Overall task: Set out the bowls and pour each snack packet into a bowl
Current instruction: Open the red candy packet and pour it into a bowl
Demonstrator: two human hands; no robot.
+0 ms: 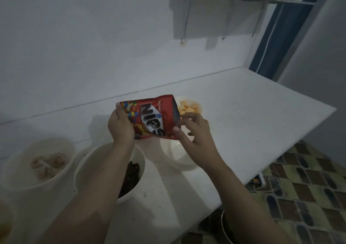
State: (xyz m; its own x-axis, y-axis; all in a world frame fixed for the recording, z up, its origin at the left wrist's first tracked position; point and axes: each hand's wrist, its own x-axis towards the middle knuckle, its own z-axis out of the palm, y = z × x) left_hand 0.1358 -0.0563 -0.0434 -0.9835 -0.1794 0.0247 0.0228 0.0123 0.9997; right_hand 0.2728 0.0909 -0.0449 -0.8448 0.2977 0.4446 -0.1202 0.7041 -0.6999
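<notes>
A red Nips candy packet [151, 118] is held in the air above the white counter [252, 116]. My left hand [120, 126] grips its left side. My right hand [192, 129] pinches its lower right corner between thumb and fingers. Right below the packet stands a white bowl [176, 154] whose visible inside looks bare. Behind the packet, another white bowl [189, 108] holds orange crackers. A white bowl [110, 170] under my left forearm holds dark snacks. At the far left a white bowl [40, 161] holds pale brown snacks.
The counter ends at a diagonal right edge, beyond which lies a patterned tiled floor [303, 187] with cables. A metal pot rim [223, 223] shows below the counter's front edge. A wire rack [224, 9] hangs on the white wall above.
</notes>
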